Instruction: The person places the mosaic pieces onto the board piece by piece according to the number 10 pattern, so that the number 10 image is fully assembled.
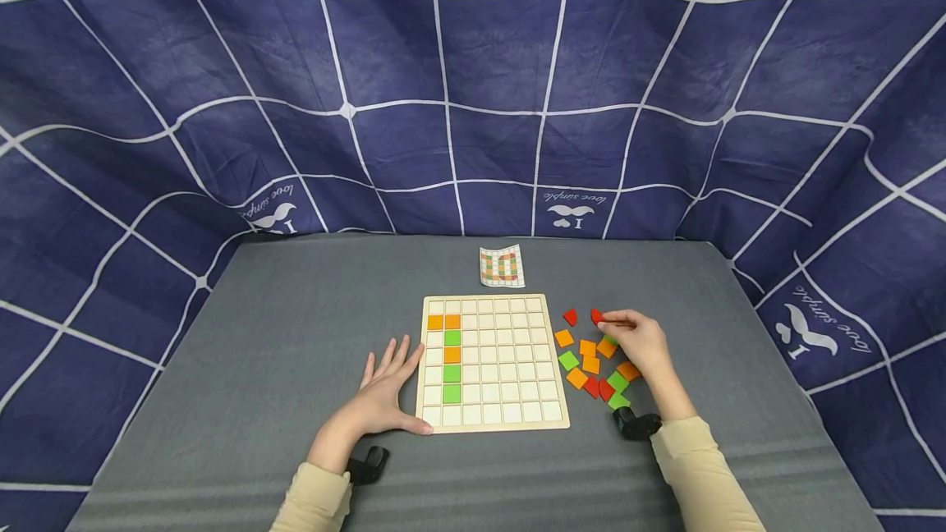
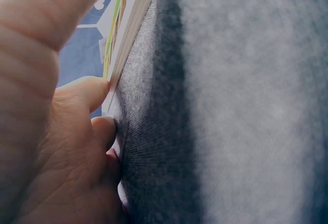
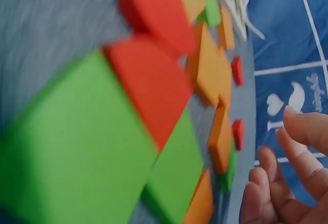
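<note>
My left hand (image 1: 383, 399) lies with spread fingers along the left edge of a pale wooden grid board (image 1: 510, 432), its thumb at the near left corner. In the left wrist view, fingertips touch the board's side. Orange tiles (image 1: 452, 355) and green tiles (image 1: 452, 393) fill part of the board's two left columns. Over the far right of the loose pieces is my right hand (image 1: 643, 345), its fingertips close to a red piece (image 1: 596, 316). Thumb and fingers stand apart in the right wrist view, with nothing between them.
Loose orange, green and red pieces lie right of the board, among them an orange square (image 1: 564, 338), a green square (image 1: 568, 360) and a red piece (image 1: 570, 317). A patterned card (image 1: 502, 267) lies beyond the board. Blue cloth (image 1: 488, 146) hangs behind the grey table (image 1: 310, 294).
</note>
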`<state>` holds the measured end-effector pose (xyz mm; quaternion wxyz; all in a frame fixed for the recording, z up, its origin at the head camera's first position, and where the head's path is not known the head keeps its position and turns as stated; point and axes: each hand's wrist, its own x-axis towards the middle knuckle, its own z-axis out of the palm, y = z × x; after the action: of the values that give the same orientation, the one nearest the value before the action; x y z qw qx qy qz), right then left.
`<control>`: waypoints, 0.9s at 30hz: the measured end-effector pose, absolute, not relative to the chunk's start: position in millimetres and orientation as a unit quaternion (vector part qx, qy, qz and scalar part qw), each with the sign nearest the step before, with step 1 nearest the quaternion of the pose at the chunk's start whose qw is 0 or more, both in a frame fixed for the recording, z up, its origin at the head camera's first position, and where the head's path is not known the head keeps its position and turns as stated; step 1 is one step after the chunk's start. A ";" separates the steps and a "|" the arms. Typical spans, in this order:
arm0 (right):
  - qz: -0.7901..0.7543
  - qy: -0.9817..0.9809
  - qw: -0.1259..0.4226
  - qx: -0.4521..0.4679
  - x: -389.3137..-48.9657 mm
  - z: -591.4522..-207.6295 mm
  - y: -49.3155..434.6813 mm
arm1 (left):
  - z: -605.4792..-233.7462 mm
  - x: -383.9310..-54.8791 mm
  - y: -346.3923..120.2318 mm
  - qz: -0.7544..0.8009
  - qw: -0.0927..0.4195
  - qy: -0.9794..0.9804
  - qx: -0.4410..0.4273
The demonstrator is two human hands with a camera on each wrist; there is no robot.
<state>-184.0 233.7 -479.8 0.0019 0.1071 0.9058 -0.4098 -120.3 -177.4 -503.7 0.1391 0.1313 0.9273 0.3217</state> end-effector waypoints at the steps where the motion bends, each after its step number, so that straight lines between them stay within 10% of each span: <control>1: -0.407 0.907 0.002 0.112 -183.5 -480.3 235.8 | -504.0 -120.2 -177.5 0.321 0.139 0.928 0.130; 27: -0.354 0.923 0.057 0.140 -183.2 -488.7 245.4 | -504.1 -120.5 -176.3 0.320 0.140 0.929 0.128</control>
<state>-183.2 245.4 -488.7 0.0572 0.1396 0.9229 -0.3543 -120.5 -176.3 -504.1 0.1395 0.1275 0.9285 0.3196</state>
